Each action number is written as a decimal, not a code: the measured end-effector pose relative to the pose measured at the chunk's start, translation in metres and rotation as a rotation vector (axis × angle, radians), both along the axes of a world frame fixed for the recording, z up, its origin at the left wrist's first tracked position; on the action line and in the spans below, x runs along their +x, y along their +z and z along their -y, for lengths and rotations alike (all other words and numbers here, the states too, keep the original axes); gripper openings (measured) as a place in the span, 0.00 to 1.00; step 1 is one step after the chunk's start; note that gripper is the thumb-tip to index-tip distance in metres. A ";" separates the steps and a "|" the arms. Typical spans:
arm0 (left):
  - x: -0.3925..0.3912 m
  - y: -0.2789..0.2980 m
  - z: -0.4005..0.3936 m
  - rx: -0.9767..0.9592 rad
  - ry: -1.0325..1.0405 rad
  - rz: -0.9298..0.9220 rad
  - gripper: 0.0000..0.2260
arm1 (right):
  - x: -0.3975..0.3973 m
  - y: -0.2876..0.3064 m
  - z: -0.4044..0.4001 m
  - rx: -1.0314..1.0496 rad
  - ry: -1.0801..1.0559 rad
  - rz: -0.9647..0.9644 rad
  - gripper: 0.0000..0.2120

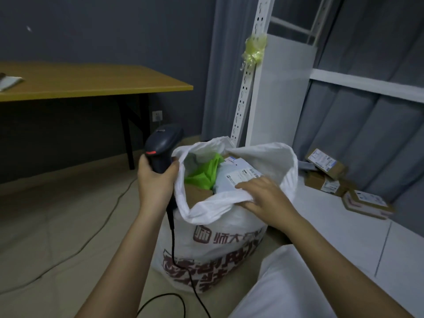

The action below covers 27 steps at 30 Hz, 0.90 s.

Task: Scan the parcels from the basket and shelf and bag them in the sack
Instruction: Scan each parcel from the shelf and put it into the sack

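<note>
At the centre of the frame stands the white sack (213, 244), its mouth slumped open and already crowded with a green bag (204, 173), a brown parcel (197, 193) and a grey mailer (231, 177) whose label faces up. The right hand (263, 198) lies over the near lip of the sack, fingers fairly flat on the mailer and the folded fabric, pressing rather than clearly gripping; whether the thumb pinches the rim I cannot tell. The left hand (156, 180) is wrapped round the handle of the black scanner (161, 150), held just beside the sack's left edge, with its cable (172, 239) trailing down across the sack's front to the floor. The load sits high, so pushing the mailer down could tip the soft sack or let the rim fold in and spill a parcel. That cable could snag on the sack or on a knee and jerk the scanner. Toward the right of the frame, three cardboard parcels (330, 173) lie on the low white shelf (325, 216), near its edge; a careless reach may knock one off. No basket is in view.
</note>
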State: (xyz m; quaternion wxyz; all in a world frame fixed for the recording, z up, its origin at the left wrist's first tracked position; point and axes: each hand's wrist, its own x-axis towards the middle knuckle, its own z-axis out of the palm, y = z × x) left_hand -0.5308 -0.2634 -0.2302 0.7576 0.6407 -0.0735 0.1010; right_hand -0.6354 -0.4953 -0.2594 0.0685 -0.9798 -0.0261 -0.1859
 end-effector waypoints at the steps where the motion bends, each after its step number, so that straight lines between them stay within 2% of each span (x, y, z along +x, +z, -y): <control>1: -0.003 -0.001 -0.001 -0.002 -0.003 0.000 0.16 | -0.003 -0.002 0.006 -0.005 -0.026 -0.033 0.25; 3: -0.008 -0.003 -0.002 0.007 0.005 0.001 0.16 | -0.009 -0.002 0.012 -0.037 -0.034 -0.051 0.28; 5: -0.016 -0.001 -0.003 0.035 0.006 0.008 0.15 | -0.016 -0.001 0.017 -0.047 -0.030 -0.007 0.26; 10: -0.058 0.004 0.005 0.106 -0.031 0.133 0.13 | -0.036 0.014 0.025 0.050 -0.096 0.059 0.23; 16: -0.112 0.009 0.051 0.209 -0.244 0.252 0.16 | -0.068 0.017 0.041 0.132 -0.215 0.110 0.21; 27: -0.165 -0.026 0.210 0.360 -0.635 0.193 0.14 | -0.155 -0.029 0.134 0.611 -0.662 0.210 0.18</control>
